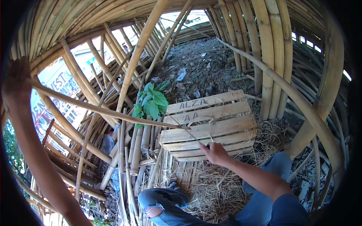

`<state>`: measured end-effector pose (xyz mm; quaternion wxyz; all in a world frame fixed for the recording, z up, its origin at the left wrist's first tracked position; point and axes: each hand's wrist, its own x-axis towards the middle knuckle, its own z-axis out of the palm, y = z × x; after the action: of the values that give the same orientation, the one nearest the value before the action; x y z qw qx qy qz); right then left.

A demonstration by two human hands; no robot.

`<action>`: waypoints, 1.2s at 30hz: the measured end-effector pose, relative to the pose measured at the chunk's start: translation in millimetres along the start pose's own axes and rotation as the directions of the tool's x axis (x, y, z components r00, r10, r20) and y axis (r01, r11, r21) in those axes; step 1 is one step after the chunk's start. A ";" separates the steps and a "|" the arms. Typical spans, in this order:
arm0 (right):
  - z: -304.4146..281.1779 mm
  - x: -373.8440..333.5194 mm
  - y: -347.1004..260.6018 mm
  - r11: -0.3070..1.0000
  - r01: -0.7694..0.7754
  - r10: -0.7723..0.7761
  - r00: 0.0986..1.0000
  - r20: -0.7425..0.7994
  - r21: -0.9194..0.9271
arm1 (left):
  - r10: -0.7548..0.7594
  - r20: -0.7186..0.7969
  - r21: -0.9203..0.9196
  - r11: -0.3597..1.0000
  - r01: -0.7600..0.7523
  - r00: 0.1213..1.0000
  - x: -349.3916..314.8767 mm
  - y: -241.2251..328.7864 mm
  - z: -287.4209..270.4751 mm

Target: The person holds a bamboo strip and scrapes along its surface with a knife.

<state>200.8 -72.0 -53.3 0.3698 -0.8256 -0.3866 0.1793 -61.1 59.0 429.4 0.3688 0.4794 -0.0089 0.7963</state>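
Observation:
At the far left, my left hand [17,81] is raised and closed on one end of a long bamboo strip [102,109]. The strip slants down to the right, and its free end lies over the wooden crate [211,130]. My right hand [214,152] is closed in front of the crate. From its fingers a thin, dark, narrow tool [184,130] points up and left, crossing close to the strip's tip; whether it is a blade or a rod I cannot make out. The slatted crate has dark lettering on top.
A leafy green plant [151,101] stands left of the crate. Straw [218,192] and cut bamboo pieces [137,150] cover the ground near my bent legs. Bamboo poles [267,56] wall both sides, one slanting down at right. Rubble [188,71] lies behind.

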 end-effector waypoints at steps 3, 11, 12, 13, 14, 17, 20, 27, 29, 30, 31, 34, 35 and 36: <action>-14.8 20.7 2.5 0.999 -0.025 0.026 0.999 0.043 -0.025 | -0.006 -0.012 0.032 0.999 0.006 1.000 10.0 -28.3 2.4; -8.6 27.6 16.1 0.973 -0.215 0.200 0.968 0.155 0.089 | -0.106 0.121 -0.082 0.990 0.117 0.987 -39.7 -76.3 42.6; -7.7 27.0 17.9 0.954 -0.267 0.236 0.950 0.206 0.138 | -0.040 0.178 -0.063 0.997 0.051 0.983 -42.4 -78.4 48.7; -6.4 26.6 19.4 0.926 -0.333 0.278 0.921 0.273 0.180 | -0.001 0.204 -0.025 1.000 0.006 0.979 -45.0 -81.2 51.8; -4.6 25.8 20.7 0.943 -0.304 0.263 0.930 0.257 0.136 | 0.014 0.207 0.014 1.000 -0.017 0.978 -49.1 -85.6 52.6; 6.9 21.4 24.9 0.987 -0.158 0.160 0.981 0.110 -0.018 | 0.146 0.181 0.191 0.965 -0.180 0.972 -78.4 -105.7 32.0; 22.4 15.8 34.1 0.992 -0.127 0.126 0.990 0.071 0.012 | 0.090 0.050 0.162 0.982 -0.097 0.995 -123.9 -125.2 -12.9; 20.7 20.0 52.1 0.968 0.142 -0.147 0.989 -0.008 -0.209 | -0.076 -0.063 0.021 0.997 0.077 0.995 -213.5 -136.5 -78.2; 16.8 16.1 47.9 0.963 0.151 -0.156 0.988 -0.005 -0.224 | -0.138 -0.105 -0.065 0.989 0.131 0.985 -213.0 -134.7 -87.2; 16.1 10.3 45.4 0.973 0.122 -0.121 0.993 0.016 -0.197 | -0.124 -0.075 -0.050 0.991 0.120 0.989 -210.5 -134.5 -90.2; 15.9 6.1 42.5 0.980 0.091 -0.084 0.995 0.046 -0.177 | -0.119 -0.115 -0.035 0.993 0.116 0.986 -207.2 -134.7 -91.8; 17.5 -1.9 36.4 0.991 0.099 -0.085 0.986 0.144 -0.094 | -0.095 -0.245 0.025 0.994 0.105 0.965 -200.4 -136.0 -88.3; 18.8 -3.4 35.0 0.990 0.061 -0.042 0.989 0.144 -0.128 | -0.088 -0.285 0.042 0.994 0.104 0.954 -198.7 -137.5 -83.8; 19.9 -3.0 34.6 0.990 0.047 -0.026 0.987 0.156 -0.136 | -0.087 -0.290 0.066 0.992 0.110 0.953 -197.5 -139.6 -78.6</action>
<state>204.8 -79.7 -92.3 0.2837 -0.8258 -0.4406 0.2083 15.6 75.2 187.5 0.3857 0.3733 0.1010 0.8377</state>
